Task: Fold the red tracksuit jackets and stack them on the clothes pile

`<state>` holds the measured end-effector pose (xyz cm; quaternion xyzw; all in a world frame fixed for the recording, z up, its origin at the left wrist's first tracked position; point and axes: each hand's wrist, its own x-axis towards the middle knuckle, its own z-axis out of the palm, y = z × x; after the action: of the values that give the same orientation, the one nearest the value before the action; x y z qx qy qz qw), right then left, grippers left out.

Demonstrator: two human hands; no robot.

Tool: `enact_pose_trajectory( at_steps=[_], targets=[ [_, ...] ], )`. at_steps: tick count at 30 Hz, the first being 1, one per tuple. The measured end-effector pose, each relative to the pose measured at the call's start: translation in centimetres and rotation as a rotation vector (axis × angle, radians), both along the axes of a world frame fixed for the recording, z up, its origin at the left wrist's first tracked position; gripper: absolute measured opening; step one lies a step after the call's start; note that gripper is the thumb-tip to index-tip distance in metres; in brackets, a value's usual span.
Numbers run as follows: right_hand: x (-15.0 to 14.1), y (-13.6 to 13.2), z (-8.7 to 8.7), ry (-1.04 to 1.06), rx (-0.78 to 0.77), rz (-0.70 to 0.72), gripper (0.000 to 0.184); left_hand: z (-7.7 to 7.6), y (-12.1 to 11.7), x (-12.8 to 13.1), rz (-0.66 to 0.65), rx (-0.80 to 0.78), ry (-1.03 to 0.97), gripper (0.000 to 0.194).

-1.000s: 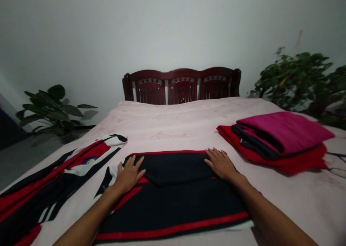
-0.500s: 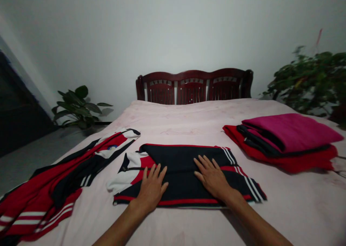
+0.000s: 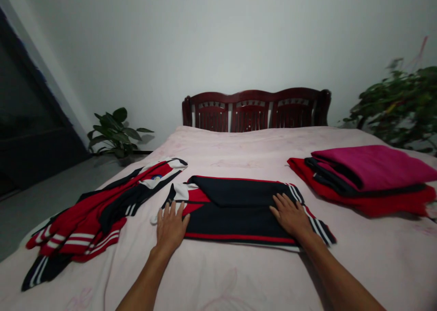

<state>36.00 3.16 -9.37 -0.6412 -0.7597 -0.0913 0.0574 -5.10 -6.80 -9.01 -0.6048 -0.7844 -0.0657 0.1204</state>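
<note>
Folded jacket [image 3: 235, 222] — flat on the bed [image 3: 235, 274], beneath both my hands.
My left hand [image 3: 171, 224] lies at its white-and-red end, my right hand [image 3: 291, 216] near its striped end — both flat, fingers extended, grasping nothing. Loose jacket [image 3: 112, 206] to the left, folded stack [image 3: 372, 170] to the right; headboard [image 3: 252, 113] beyond.
</note>
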Motion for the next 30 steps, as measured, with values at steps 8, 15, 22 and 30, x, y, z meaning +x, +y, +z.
enact_pose_trajectory(
  at_steps=[8, 15, 22, 30],
  targets=[
    [-0.4, -0.1, 0.8, -0.018, -0.066, -0.045, 0.06, -0.3, -0.3, -2.4, 0.187, -0.004, -0.146, 0.056],
    [-0.7, -0.4, 1.0, -0.013, -0.042, -0.044, 0.058, -0.5, -0.6, -3.1, 0.276, 0.166, -0.271, 0.057],
    [-0.4, 0.0, 0.5, -0.004, -0.046, -0.041, 0.058, -0.5, -0.6, -3.7, 0.23, 0.195, -0.301, 0.048],
    [-0.4, 0.0, 0.4, -0.006, -0.033, -0.046, 0.058, -1.2, -0.2, -4.4, 0.203, 0.17, -0.308, 0.047]
  ],
)
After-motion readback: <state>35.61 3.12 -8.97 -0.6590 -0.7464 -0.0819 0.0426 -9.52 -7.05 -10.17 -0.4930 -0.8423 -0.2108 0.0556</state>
